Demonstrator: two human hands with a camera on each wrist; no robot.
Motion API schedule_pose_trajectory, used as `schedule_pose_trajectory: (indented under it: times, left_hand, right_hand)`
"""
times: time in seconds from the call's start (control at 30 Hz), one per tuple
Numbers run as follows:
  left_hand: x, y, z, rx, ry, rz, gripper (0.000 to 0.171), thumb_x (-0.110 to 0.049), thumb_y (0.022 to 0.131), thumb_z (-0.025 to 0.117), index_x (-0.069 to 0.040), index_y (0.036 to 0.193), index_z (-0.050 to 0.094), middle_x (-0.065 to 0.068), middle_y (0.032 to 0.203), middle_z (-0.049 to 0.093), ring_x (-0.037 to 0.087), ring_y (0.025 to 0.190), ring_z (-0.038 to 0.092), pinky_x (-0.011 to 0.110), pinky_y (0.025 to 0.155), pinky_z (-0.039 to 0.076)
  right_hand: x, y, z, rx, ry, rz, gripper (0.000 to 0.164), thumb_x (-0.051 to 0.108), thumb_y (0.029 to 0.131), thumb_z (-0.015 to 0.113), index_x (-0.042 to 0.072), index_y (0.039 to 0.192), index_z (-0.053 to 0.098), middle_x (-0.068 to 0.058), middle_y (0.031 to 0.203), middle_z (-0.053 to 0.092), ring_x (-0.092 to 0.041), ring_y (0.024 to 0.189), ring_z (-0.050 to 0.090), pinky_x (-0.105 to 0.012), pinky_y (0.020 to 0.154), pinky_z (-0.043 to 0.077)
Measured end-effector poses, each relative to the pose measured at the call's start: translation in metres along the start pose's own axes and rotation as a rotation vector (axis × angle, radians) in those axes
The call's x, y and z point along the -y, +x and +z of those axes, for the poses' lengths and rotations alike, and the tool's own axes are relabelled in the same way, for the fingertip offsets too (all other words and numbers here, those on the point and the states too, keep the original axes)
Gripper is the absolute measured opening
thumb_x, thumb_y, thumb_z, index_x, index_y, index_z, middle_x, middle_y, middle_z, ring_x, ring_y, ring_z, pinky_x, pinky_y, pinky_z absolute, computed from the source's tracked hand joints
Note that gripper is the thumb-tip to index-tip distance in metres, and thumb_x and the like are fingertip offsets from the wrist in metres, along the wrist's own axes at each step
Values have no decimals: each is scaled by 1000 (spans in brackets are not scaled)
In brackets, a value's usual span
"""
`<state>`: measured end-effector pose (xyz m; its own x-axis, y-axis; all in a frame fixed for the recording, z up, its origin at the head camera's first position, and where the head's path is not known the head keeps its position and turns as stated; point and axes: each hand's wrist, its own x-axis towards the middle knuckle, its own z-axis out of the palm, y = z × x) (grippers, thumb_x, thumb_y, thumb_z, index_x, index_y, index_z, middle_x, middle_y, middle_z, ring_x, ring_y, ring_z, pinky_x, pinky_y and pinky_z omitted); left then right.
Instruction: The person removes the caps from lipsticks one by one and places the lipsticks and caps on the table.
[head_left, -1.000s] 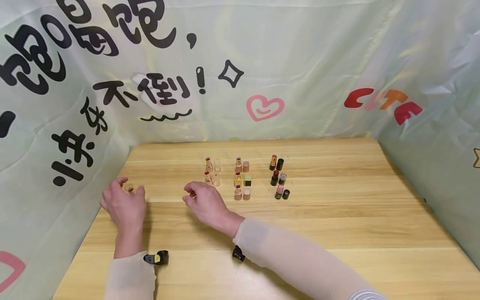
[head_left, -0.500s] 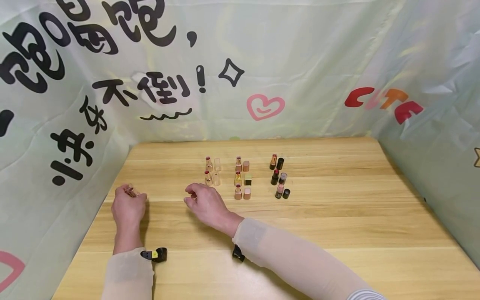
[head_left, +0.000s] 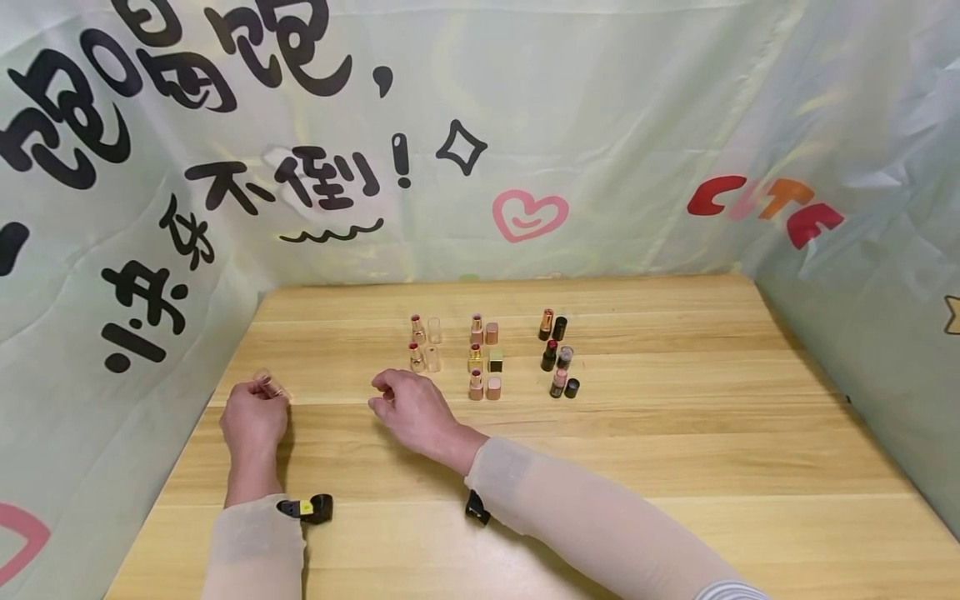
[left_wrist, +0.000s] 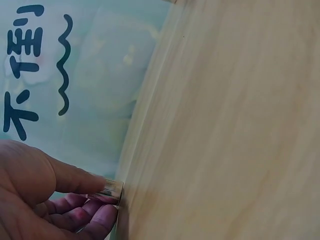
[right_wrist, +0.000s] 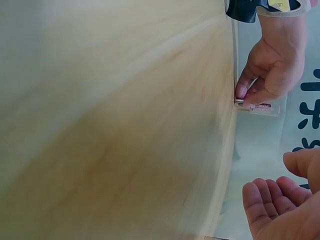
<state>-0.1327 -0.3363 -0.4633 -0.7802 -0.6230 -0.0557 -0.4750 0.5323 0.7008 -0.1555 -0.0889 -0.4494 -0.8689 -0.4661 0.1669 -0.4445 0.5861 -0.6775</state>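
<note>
At the table's left side my left hand (head_left: 253, 421) pinches a lipstick (head_left: 270, 384) between thumb and fingers. This lipstick, with a clear cap and a rose-gold base (left_wrist: 113, 189), stands on the wood with its base down in the right wrist view. There my left hand (right_wrist: 274, 67) grips it low, near the base. My right hand (head_left: 416, 410) is idle to the right of it, its fingers loosely curled around nothing. The right wrist view shows this right hand (right_wrist: 285, 205) palm up in frame, thumb apart from the fingers.
Uncapped lipsticks stand beside their caps in three columns: rose-gold ones (head_left: 417, 357) with clear caps (head_left: 432, 358), pink and gold ones (head_left: 476, 386) in the middle, and darker ones (head_left: 550, 356) at right. A printed cloth (head_left: 615, 125) hangs around the wooden table (head_left: 712, 400).
My left hand has closed its spread fingers around the lipstick and drawn slightly nearer; more of the lipstick now shows past the fingers. My right hand has barely moved.
</note>
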Motion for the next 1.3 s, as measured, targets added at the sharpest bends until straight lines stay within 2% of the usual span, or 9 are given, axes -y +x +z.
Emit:
schedule_pose_trajectory:
  times: [0.13, 0.37, 0.47, 0.6, 0.77, 0.97, 1.1, 1.3]
  left_hand:
    - [-2, 0, 0, 4, -11, -7, 40, -18, 98, 61, 10, 127, 57, 31, 120, 62, 48, 114, 54, 59, 106, 40]
    - [-9, -7, 0, 18, -19, 3, 42, -19, 99, 63, 9, 130, 59, 28, 122, 63, 45, 113, 53, 58, 106, 41]
    - [-18, -14, 1, 42, -37, 43, 44, -22, 101, 65, 7, 133, 59, 27, 124, 65, 44, 115, 55, 57, 104, 42]
    - [-37, -29, 0, 77, -69, 130, 44, -24, 100, 68, 5, 132, 60, 27, 127, 67, 43, 120, 61, 55, 104, 46]
    - [-61, -48, 2, 179, -112, 213, 44, -26, 99, 71, 1, 131, 58, 24, 130, 68, 40, 124, 65, 52, 105, 50]
    - [-78, -64, 16, 312, -154, 301, 39, -22, 98, 74, -1, 129, 61, 23, 130, 70, 38, 122, 69, 49, 101, 56]
    - [-84, -71, 25, 364, -185, 321, 35, -16, 98, 75, 0, 127, 63, 24, 130, 70, 38, 122, 69, 46, 98, 60]
    - [-90, -79, 36, 433, -212, 345, 36, -18, 97, 77, 0, 126, 64, 24, 131, 70, 39, 121, 70, 46, 99, 60]
  right_hand:
    - [0, -1, -1, 1, 2, -1, 26, 23, 103, 70, 9, 125, 72, -4, 115, 76, -10, 98, 68, -21, 85, 55]
    - [2, -2, -3, -7, 3, -6, 27, 23, 103, 69, 9, 126, 72, -5, 115, 76, -10, 98, 69, -21, 84, 55]
    - [3, -2, -5, -14, 12, -7, 27, 24, 103, 69, 9, 126, 72, -5, 115, 76, -11, 98, 70, -21, 84, 56]
    - [5, -4, -8, -31, 27, -10, 28, 25, 103, 71, 10, 126, 72, -3, 113, 76, -10, 98, 69, -21, 84, 56]
    - [8, -7, -13, -48, 46, -5, 33, 29, 103, 71, 11, 130, 70, -3, 115, 75, -11, 99, 70, -21, 84, 56]
    - [5, -11, -20, -73, 75, -3, 38, 33, 103, 71, 10, 133, 68, -4, 117, 75, -16, 101, 72, -22, 85, 58]
    - [3, -12, -26, -88, 85, 5, 40, 35, 102, 70, 11, 134, 67, -4, 123, 73, -20, 107, 72, -26, 89, 58]
    - [-2, -16, -38, -95, 98, 44, 42, 32, 101, 72, 13, 139, 64, -5, 133, 69, -22, 115, 69, -33, 95, 59]
